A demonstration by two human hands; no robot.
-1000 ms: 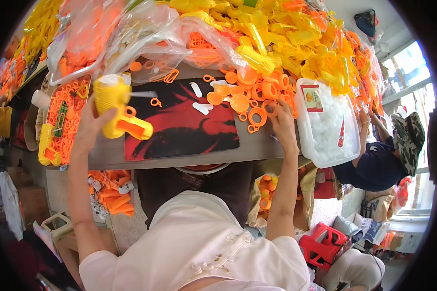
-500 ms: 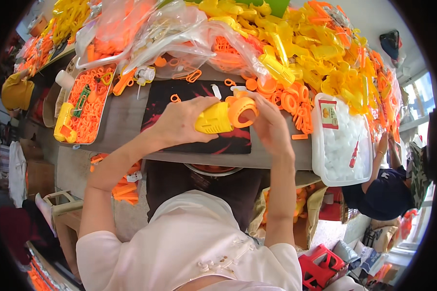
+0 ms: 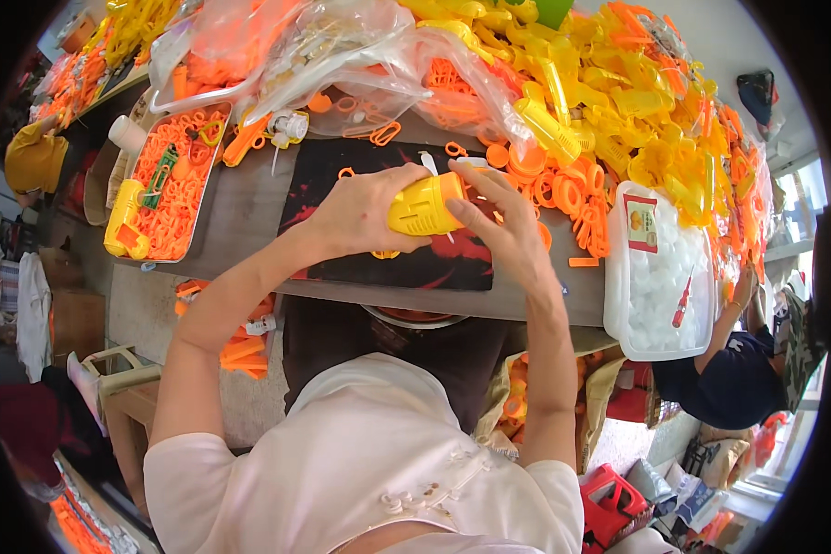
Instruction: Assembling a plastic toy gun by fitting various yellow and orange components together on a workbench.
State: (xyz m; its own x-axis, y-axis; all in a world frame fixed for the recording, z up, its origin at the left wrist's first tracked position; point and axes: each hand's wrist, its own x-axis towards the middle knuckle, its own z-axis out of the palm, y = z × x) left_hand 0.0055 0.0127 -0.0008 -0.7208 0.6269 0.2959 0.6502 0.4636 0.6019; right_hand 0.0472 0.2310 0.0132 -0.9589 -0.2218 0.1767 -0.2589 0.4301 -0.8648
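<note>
My left hand [image 3: 360,210] is wrapped round a yellow plastic housing [image 3: 420,205], a short, tapered tube with slots in its side, held above a dark mat [image 3: 452,268] with red marks. At the housing's right end, my right hand [image 3: 512,226] curves over the rim, fingertips on the far side and thumb on the near side. A gap between that thumb and the fingers shows the mat. Beneath the left hand, a small yellow piece [image 3: 385,254] lies on the mat. A white strip [image 3: 428,163] and a small orange clip [image 3: 345,173] are just beyond the hands.
On the left stands a tray [image 3: 192,231] of orange clips. Yellow shells [image 3: 609,102] are heaped at the far right, beside orange rings [image 3: 526,162]. A white tub [image 3: 619,305] holds translucent pieces and a red screwdriver [image 3: 682,300]. Another person [image 3: 739,374] sits at the right.
The orange ring seen at the housing's right end is no longer visible there. My right hand has closed in on the housing's rim, and the view has shifted slightly.
</note>
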